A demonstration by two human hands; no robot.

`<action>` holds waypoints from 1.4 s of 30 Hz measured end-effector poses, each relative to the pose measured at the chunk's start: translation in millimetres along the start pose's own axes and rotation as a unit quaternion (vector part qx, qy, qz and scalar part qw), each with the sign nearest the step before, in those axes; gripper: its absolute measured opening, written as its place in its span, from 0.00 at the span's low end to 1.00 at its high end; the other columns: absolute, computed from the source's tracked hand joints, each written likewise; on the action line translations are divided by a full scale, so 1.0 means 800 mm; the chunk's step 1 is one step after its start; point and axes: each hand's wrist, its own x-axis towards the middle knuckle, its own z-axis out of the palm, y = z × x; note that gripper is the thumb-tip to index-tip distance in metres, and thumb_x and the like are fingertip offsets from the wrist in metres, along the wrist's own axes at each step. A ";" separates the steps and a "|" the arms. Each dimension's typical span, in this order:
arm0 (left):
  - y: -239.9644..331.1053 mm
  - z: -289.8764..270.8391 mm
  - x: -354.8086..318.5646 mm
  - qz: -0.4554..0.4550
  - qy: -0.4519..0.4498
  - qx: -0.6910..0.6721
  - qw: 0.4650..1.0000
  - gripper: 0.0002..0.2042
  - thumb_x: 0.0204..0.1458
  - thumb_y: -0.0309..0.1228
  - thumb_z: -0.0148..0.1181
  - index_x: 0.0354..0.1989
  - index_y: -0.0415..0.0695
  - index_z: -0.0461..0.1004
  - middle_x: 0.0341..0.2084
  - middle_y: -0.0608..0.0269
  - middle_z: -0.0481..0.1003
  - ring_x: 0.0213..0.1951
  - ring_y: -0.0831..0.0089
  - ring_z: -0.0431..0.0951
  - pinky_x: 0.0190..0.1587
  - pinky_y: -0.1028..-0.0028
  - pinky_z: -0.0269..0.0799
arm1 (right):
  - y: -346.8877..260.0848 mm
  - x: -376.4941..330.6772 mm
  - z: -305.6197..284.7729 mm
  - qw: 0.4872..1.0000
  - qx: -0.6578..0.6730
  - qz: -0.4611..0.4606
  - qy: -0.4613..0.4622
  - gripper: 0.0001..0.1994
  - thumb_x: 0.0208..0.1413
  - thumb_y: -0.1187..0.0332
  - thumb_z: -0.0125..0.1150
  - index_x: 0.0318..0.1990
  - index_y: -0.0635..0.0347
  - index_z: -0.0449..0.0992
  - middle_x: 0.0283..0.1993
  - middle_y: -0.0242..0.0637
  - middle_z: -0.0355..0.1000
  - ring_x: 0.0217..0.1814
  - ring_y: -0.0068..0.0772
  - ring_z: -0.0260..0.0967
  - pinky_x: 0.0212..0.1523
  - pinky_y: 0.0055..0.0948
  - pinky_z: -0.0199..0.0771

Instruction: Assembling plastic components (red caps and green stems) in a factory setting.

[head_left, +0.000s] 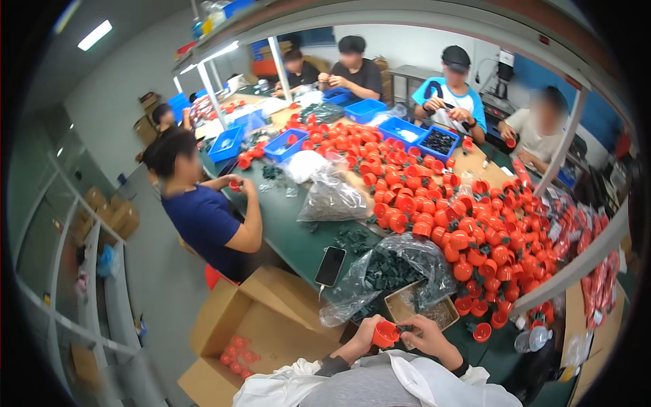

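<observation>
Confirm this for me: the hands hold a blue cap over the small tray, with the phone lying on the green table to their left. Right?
Not quite. The cap is red, not blue, as the head view shows. The rest stands: the left hand and right hand hold it over the small tray, and the phone lies on the green table to their left.

The person wears a loose white cloth garment over a grey top, with dark cuffs at both wrists; left hand [364,337] and right hand [427,337] are bare, ungloved.
</observation>
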 end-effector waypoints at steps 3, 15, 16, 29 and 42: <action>-0.005 -0.005 -0.005 0.018 0.019 0.013 1.000 0.22 0.51 0.40 0.37 0.33 0.30 0.70 0.26 0.46 0.74 0.22 0.58 0.76 0.24 0.67 0.74 | -0.014 0.012 0.005 0.999 0.027 -0.034 -0.018 0.17 0.43 0.71 0.63 0.43 0.59 0.72 0.39 0.39 0.70 0.39 0.35 0.68 0.35 0.27 0.69; -0.010 -0.015 -0.016 0.031 0.032 -0.062 0.997 0.22 0.54 0.39 0.32 0.34 0.30 0.68 0.25 0.46 0.73 0.21 0.58 0.75 0.22 0.70 0.72 | -0.001 0.022 0.033 0.985 0.169 -0.007 -0.029 0.22 0.44 0.75 0.63 0.49 0.63 0.67 0.39 0.37 0.67 0.40 0.23 0.66 0.37 0.23 0.70; -0.005 -0.012 -0.019 0.018 0.038 -0.067 0.997 0.22 0.52 0.40 0.34 0.33 0.31 0.68 0.24 0.47 0.73 0.19 0.58 0.75 0.20 0.71 0.70 | -0.009 0.023 0.031 0.992 0.117 -0.002 -0.035 0.21 0.42 0.75 0.63 0.47 0.62 0.69 0.37 0.37 0.68 0.38 0.25 0.67 0.35 0.24 0.70; 0.043 0.010 -0.063 0.219 0.030 0.288 0.932 0.18 0.45 0.34 0.60 0.42 0.38 0.67 0.35 0.60 0.73 0.40 0.75 0.73 0.45 0.75 0.69 | -0.025 0.040 0.024 0.996 0.009 -0.082 -0.017 0.16 0.39 0.74 0.64 0.40 0.58 0.75 0.30 0.43 0.69 0.30 0.39 0.68 0.31 0.28 0.67; 0.023 -0.024 -0.047 0.226 0.128 0.038 0.965 0.15 0.41 0.25 0.64 0.37 0.39 0.66 0.33 0.62 0.70 0.35 0.75 0.73 0.37 0.75 0.73 | -0.027 0.080 0.051 0.990 0.069 -0.119 -0.020 0.13 0.45 0.78 0.55 0.42 0.60 0.75 0.36 0.42 0.69 0.39 0.36 0.69 0.40 0.27 0.67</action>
